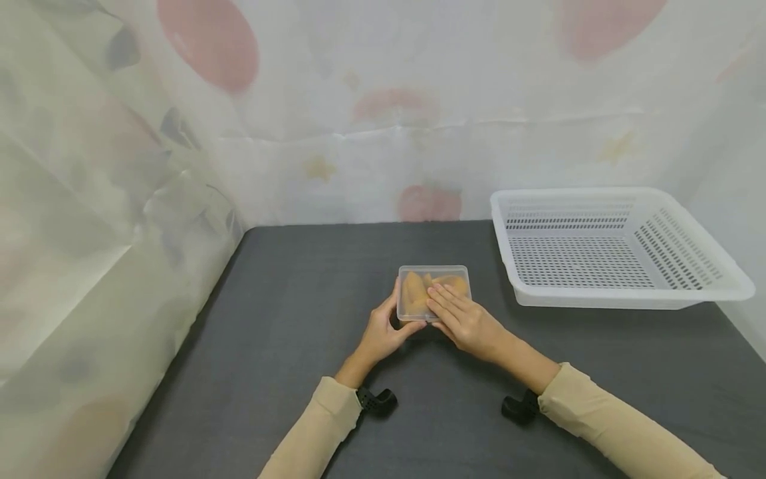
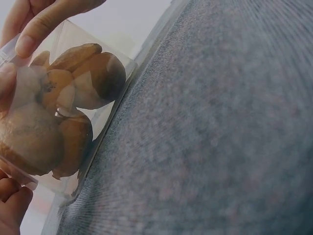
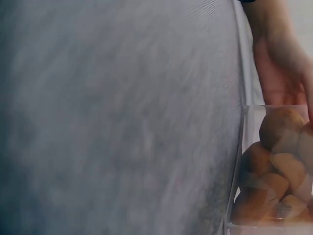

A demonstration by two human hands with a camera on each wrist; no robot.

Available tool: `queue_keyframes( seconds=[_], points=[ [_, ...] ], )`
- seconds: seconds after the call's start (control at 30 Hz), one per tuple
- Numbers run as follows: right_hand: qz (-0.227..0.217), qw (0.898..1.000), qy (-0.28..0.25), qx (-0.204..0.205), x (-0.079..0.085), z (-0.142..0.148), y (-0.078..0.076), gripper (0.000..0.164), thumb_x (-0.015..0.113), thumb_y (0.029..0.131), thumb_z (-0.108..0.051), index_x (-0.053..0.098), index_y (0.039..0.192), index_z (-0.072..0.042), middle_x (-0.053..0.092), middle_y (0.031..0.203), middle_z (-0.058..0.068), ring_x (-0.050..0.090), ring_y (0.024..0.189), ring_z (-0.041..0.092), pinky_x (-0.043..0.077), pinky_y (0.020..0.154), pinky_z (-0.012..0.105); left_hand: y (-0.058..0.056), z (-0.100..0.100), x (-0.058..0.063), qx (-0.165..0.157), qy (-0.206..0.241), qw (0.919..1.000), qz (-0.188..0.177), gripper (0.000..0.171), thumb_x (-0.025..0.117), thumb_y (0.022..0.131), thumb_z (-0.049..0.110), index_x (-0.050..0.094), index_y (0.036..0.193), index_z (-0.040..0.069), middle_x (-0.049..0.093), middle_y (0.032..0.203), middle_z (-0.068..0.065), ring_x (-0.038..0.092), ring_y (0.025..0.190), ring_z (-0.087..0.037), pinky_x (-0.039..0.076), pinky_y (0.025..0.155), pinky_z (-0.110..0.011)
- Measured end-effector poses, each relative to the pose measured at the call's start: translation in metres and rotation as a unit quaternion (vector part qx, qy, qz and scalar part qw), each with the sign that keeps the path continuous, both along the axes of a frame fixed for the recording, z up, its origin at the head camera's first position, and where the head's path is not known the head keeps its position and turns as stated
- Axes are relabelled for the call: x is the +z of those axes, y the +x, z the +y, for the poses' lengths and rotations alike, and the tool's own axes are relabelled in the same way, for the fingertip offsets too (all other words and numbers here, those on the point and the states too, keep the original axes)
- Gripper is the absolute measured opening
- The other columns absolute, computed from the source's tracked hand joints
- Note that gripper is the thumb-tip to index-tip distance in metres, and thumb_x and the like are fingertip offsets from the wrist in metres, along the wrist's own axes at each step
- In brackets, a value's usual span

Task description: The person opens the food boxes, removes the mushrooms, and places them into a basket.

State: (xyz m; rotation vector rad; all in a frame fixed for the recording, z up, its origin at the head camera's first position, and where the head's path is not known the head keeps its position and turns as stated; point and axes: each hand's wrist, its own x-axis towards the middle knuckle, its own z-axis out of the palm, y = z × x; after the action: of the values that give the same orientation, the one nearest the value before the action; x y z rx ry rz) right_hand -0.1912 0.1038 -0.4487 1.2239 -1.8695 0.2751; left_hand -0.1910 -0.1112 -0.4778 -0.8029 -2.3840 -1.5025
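Note:
A clear plastic box (image 1: 433, 269) with a lid sits on the dark table, between both hands. Brown, rounded pieces of food (image 1: 414, 287) fill it; their cut, paler faces show through the wall in the left wrist view. My left hand (image 1: 382, 334) grips the box at its left side, the fingers along that wall and the thumb across the near edge. Straight fingers of my right hand (image 1: 465, 324) lie over the lid's right half and press on it, with the thumb at the near edge. Part of the lid is hidden beneath them.
A white perforated plastic basket (image 1: 604, 298) stands at the back right of the table (image 1: 311, 286). Patterned fabric (image 1: 371, 166) hangs behind the table and along its left side. Black wrist straps show below both sleeves.

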Motion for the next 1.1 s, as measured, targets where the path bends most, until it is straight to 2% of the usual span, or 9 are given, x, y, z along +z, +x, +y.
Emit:
queue_keyframes(
  seconds=[0.3,0.57,0.83,1.1],
  points=[
    [0.064,0.997,0.039,-0.013,0.005,0.000,-0.002,0.043,0.035,0.106,-0.018,0.067,0.106,0.011,0.071,0.109,0.026,0.070,0.104,0.035,0.058,0.087,0.041,0.000,0.001,0.002,0.003,-0.002,1.0000,-0.009,0.094,0.077,0.081,0.014,0.018,0.150,-0.008,0.038,0.151,-0.025,0.044,0.138,-0.035,0.040,0.111,-0.048],
    [0.066,0.997,0.046,-0.016,0.011,-0.002,-0.002,0.048,0.032,0.106,-0.021,0.069,0.102,0.010,0.072,0.105,0.025,0.071,0.100,0.034,0.059,0.085,0.040,0.002,0.001,0.003,-0.004,-0.005,0.9998,-0.017,0.093,0.076,0.082,0.012,0.016,0.150,-0.009,0.032,0.154,-0.025,0.039,0.140,-0.036,0.038,0.113,-0.048],
    [0.144,0.980,0.123,-0.062,0.014,-0.005,0.000,0.044,0.027,0.106,-0.012,0.065,0.101,0.008,0.073,0.101,0.023,0.073,0.096,0.032,0.060,0.086,0.038,0.003,0.000,0.003,0.007,-0.009,0.9998,-0.018,0.095,0.077,0.081,0.012,0.016,0.151,-0.007,0.037,0.152,-0.023,0.042,0.139,-0.034,0.037,0.113,-0.048],
    [0.156,0.978,0.125,-0.066,0.011,-0.003,0.000,0.042,0.026,0.106,-0.007,0.066,0.101,0.008,0.073,0.101,0.024,0.072,0.097,0.033,0.060,0.086,0.039,0.004,0.003,0.004,0.008,-0.007,0.9997,-0.023,0.094,0.076,0.082,0.013,0.017,0.150,-0.009,0.039,0.150,-0.025,0.044,0.138,-0.034,0.040,0.111,-0.048]
  ],
)
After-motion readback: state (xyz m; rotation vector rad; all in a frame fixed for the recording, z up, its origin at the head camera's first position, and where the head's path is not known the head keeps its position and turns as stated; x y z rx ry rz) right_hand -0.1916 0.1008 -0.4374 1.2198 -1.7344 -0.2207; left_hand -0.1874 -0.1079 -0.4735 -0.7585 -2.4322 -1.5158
